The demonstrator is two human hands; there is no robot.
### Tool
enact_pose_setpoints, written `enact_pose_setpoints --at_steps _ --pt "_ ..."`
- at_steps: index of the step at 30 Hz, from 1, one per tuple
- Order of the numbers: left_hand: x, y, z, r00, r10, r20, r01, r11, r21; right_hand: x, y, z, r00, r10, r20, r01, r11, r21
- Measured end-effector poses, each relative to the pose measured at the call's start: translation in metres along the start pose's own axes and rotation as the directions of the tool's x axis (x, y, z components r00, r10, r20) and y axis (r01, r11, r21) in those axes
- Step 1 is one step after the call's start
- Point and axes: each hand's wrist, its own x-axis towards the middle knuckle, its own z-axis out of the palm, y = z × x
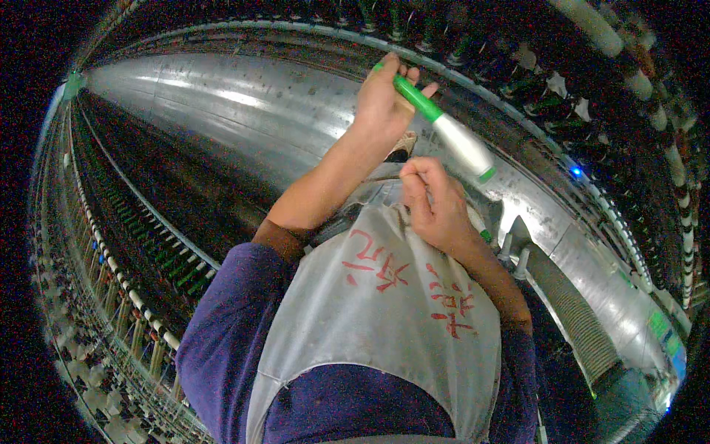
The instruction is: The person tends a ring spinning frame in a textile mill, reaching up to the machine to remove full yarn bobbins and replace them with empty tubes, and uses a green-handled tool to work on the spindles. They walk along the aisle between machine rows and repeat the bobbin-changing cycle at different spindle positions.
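My left hand is raised beyond my waist. It grips the green end of a yarn bobbin, a green tube with white yarn wound over its lower part. The bobbin slants down to the right, its green tip free. My right hand is just below it, in front of my apron, with thumb and fingertips pinched together. Whatever is between those fingertips is too small to make out. Close to the right wrist, a small green end of something pale shows, mostly hidden behind the hand.
Long spinning frames run along both sides, with rows of green bobbins at the left and spindles at the far right. A shiny metal floor lies between. Beside my right arm are a ribbed grey hose and a metal fitting.
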Motion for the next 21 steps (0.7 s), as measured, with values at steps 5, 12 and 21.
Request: enact_pose_setpoints --at_steps 5,12,21 --pt "-0.002 -0.012 -0.003 0.812 -0.541 0.218 0.56 0.827 -0.034 -0.017 0.001 -0.034 0.97 -0.121 -0.212 0.152 0.979 0.135" --pt "-0.072 -0.024 0.03 -0.017 -0.957 0.289 0.453 0.25 0.856 0.0 0.034 -0.186 0.595 -0.016 -0.804 0.448 0.837 0.314" --pt "0.008 0.1 -0.026 0.335 -0.94 -0.067 0.229 0.012 0.973 -0.143 0.138 -0.378 0.414 0.166 -0.895 -0.341 0.94 0.016"
